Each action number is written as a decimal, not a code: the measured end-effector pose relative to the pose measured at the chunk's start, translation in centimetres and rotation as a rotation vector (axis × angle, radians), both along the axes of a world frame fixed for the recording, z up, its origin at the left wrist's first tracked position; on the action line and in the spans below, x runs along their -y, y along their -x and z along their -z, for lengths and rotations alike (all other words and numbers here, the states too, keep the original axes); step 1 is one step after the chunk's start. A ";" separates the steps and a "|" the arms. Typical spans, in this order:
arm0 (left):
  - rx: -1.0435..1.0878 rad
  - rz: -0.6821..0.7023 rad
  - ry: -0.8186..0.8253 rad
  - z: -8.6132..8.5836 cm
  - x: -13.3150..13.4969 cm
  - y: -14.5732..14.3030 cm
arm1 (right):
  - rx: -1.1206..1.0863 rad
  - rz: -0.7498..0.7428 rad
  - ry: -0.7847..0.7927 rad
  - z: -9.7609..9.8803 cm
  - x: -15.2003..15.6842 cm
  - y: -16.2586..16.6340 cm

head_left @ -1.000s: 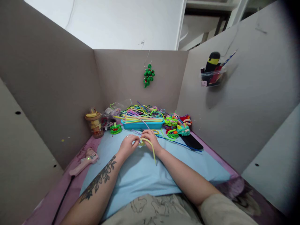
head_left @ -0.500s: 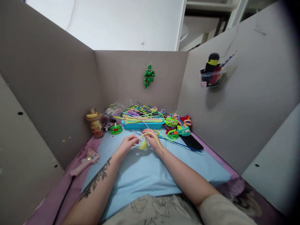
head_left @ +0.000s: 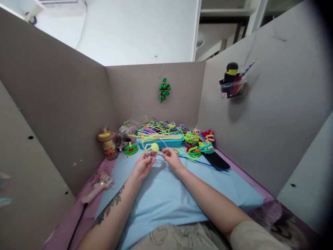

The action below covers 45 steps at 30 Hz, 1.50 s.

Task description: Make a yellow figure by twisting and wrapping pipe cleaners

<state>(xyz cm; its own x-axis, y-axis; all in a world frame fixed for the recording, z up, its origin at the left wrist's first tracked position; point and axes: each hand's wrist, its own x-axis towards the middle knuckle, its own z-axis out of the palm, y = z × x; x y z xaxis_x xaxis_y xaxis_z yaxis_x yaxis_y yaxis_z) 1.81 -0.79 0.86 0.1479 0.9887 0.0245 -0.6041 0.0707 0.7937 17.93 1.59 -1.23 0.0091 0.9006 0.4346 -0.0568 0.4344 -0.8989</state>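
Over the blue cloth, my left hand [head_left: 142, 166] is closed in a pinch on a small pale yellow pipe-cleaner piece [head_left: 155, 147]. That piece has a rounded, coiled body and a loose yellow strand looping up at its left. My right hand [head_left: 171, 160], a little apart from it, pinches a light purple pipe cleaner [head_left: 162, 140]. One end of this strand stands up above the fingers, and its other part runs left toward the yellow piece. How the two join is too small to make out.
Behind the hands stands a blue tray [head_left: 171, 142] heaped with pipe cleaners. Fuzzy animal heads [head_left: 206, 147] sit at its right, by a black flat object [head_left: 218, 161] and a blue pipe cleaner [head_left: 205, 163]. At left are a green head [head_left: 130, 148], a cup [head_left: 109, 147] and a pink glue gun [head_left: 97, 190].
The yellow piece has turned and risen, its loose strand now at the left instead of across my right hand. My right hand has drawn away from it. The camera view has tilted slightly up.
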 end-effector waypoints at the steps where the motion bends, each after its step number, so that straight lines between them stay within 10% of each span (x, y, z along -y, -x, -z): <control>1: -0.003 0.000 -0.006 0.2 0.0 -0.1 | 0.060 0.028 -0.061 -0.1 0.3 0.2; 25: -0.088 0.043 -0.066 0.1 0.2 0.2 | 0.743 0.429 -0.648 -1.4 2.8 0.3; 45: -0.160 -0.047 -0.038 0.4 0.0 0.1 | 0.732 0.382 -0.615 -1.5 3.1 0.6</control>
